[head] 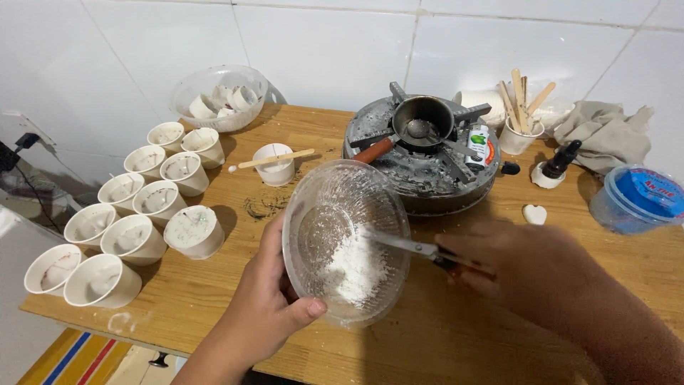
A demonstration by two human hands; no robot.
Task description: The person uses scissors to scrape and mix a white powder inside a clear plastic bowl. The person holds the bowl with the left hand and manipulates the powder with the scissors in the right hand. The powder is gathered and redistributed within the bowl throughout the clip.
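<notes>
Clearly the left hand (267, 306) has the clear plastic bowl (347, 242) clenched at its near rim, thumb hooked over the edge and fingers spread beneath, tilting the mouth toward the person. The right hand (527, 267) is closed around the dark handle of a metal spoon (399, 244), whose tip reaches into the white powder (354, 271) heaped at the bowl's low side. The bowl looks thin, light and a little flexible, so I judge a hard squeeze would buckle it; the rim, with support under the base, seems the sound place to hold. The powder is loose and would spill or puff if the bowl tipped further. The bowl hangs just in front of the round gas burner (420, 160) on the wooden desk (456, 335). On the burner sits a small dark pot (422, 121). Left of the burner stand rows of white paper cups (135, 214), right of it a cup of wooden sticks (520, 125).
</notes>
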